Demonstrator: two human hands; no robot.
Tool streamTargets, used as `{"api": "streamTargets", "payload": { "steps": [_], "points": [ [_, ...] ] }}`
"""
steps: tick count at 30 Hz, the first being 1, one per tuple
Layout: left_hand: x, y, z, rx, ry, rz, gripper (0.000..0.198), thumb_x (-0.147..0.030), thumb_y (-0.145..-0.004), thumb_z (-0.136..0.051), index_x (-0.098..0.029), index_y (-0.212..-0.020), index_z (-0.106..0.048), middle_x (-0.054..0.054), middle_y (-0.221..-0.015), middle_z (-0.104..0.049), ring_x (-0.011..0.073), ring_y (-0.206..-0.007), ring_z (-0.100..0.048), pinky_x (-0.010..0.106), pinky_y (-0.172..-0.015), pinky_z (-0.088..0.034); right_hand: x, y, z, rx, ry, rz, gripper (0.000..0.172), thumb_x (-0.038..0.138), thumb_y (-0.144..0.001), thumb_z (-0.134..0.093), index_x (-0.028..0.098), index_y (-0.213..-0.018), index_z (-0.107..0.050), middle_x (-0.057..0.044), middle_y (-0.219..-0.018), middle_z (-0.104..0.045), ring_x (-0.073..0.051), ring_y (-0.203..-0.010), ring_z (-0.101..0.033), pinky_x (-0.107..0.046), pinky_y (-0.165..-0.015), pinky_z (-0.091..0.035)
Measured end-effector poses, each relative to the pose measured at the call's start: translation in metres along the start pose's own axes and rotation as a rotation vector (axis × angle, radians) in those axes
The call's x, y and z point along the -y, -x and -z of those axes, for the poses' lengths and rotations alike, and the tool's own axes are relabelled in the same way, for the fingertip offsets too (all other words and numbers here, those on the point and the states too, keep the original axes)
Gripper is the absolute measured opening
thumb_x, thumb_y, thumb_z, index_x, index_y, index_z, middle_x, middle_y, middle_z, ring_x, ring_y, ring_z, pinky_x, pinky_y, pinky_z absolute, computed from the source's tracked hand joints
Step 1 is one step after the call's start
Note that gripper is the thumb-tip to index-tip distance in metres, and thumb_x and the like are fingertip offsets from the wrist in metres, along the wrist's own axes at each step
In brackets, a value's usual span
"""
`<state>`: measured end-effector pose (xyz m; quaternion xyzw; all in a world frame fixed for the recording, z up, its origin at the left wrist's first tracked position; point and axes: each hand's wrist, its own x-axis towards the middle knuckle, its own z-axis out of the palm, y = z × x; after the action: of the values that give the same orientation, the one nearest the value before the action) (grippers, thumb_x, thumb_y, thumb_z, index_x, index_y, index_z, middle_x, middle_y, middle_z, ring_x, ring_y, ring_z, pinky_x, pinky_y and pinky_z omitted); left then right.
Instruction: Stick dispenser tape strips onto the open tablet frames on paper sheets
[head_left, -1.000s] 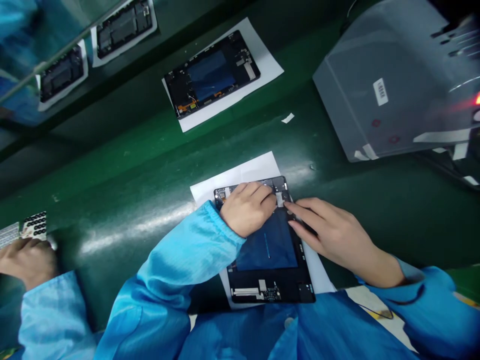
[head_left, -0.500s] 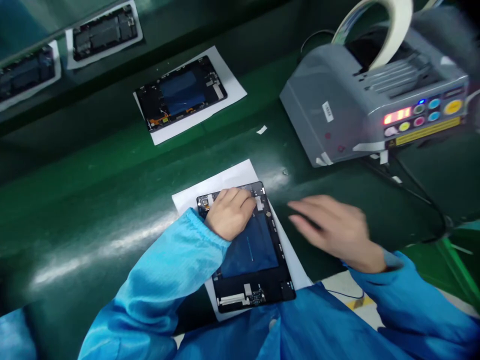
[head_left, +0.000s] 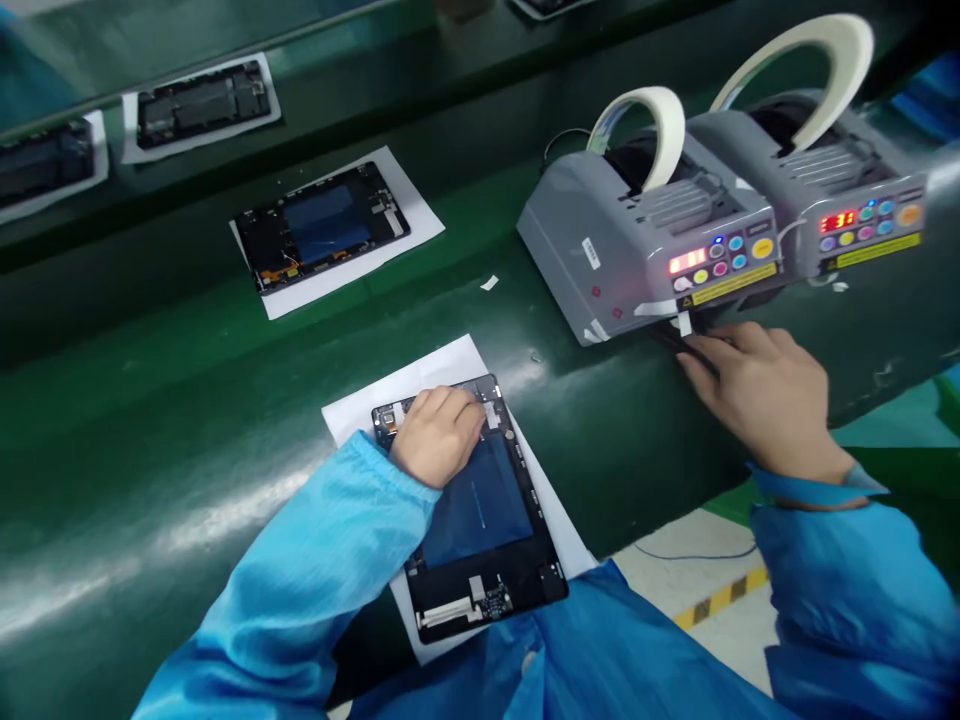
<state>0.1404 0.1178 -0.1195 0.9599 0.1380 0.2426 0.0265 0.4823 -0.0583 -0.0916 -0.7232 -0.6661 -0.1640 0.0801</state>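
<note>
An opened tablet (head_left: pixel 480 510) with a blue middle panel lies on white paper (head_left: pixel 570 530) at the table's front edge. My left hand (head_left: pixel 440 435) rests on its upper part with the fingers curled down; what they hold, if anything, is hidden. Out to the right, my right hand (head_left: pixel 765 390) is at the front of a grey tape dispenser (head_left: pixel 600 240), thumb and forefinger close to a small white tape piece (head_left: pixel 685 323) hanging there. Whether the fingertips touch the tape is unclear.
A second grey dispenser (head_left: pixel 862 235) stands to the right of the first, both with tape rolls. Another opened tablet (head_left: pixel 322 225) lies on paper further back. More devices (head_left: pixel 202 103) sit at the back left. A white scrap (head_left: pixel 489 284) lies on the green table (head_left: pixel 247 400).
My right hand has moved right and forward, from beside the tablet to the dispenser's front. The view has shifted right, showing the second dispenser. My left hand stays on the tablet.
</note>
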Motion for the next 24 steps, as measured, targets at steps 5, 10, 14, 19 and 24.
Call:
{"api": "streamTargets", "payload": {
  "steps": [5,10,14,19,24],
  "points": [
    [-0.004,-0.002,0.007,0.023,-0.023,-0.001,0.03,-0.018,-0.104,-0.042,-0.016,-0.085,-0.066,0.005,-0.086,-0.067,0.0192,-0.08,-0.056,0.032,-0.073,-0.044,0.035,0.017,0.017,0.029,-0.047,-0.057,0.023,0.026,-0.096,-0.055,0.015,-0.115,-0.063,-0.017,-0.098,-0.071,-0.027,-0.081,-0.067,-0.035,-0.063,-0.049],
    [-0.005,0.001,0.003,0.096,-0.022,0.031,0.027,-0.019,-0.103,-0.044,-0.016,-0.089,-0.066,0.005,-0.089,-0.067,0.0202,-0.083,-0.056,0.033,-0.075,-0.042,0.077,0.024,0.012,0.328,-0.539,-0.034,0.037,0.022,-0.097,-0.054,0.026,-0.133,-0.054,-0.007,-0.106,-0.071,-0.021,-0.085,-0.07,-0.029,-0.07,-0.056],
    [-0.005,0.004,-0.002,0.097,-0.003,0.037,0.023,-0.019,-0.102,-0.046,-0.016,-0.093,-0.067,0.004,-0.092,-0.067,0.0205,-0.085,-0.057,0.033,-0.076,-0.042,0.113,-0.018,-0.002,0.226,-0.481,0.178,0.03,0.031,-0.1,-0.048,0.019,-0.126,-0.06,-0.006,-0.099,-0.07,-0.021,-0.076,-0.069,-0.033,-0.061,-0.054],
    [-0.007,0.004,-0.003,0.14,0.01,0.072,0.022,-0.02,-0.103,-0.048,-0.017,-0.093,-0.068,0.005,-0.093,-0.068,0.0205,-0.086,-0.057,0.034,-0.077,-0.042,0.122,-0.05,-0.003,0.171,-0.404,0.303,0.025,0.029,-0.101,-0.047,0.016,-0.11,-0.065,-0.004,-0.086,-0.07,-0.016,-0.064,-0.066,-0.028,-0.051,-0.049],
    [-0.008,0.003,-0.002,0.112,0.048,0.082,0.02,-0.02,-0.102,-0.05,-0.017,-0.094,-0.068,0.004,-0.093,-0.069,0.0207,-0.087,-0.058,0.034,-0.078,-0.043,0.122,-0.052,0.001,0.196,-0.406,0.314,0.025,0.028,-0.101,-0.047,0.014,-0.108,-0.067,-0.004,-0.085,-0.07,-0.015,-0.062,-0.064,-0.028,-0.049,-0.047]
  ]
}}
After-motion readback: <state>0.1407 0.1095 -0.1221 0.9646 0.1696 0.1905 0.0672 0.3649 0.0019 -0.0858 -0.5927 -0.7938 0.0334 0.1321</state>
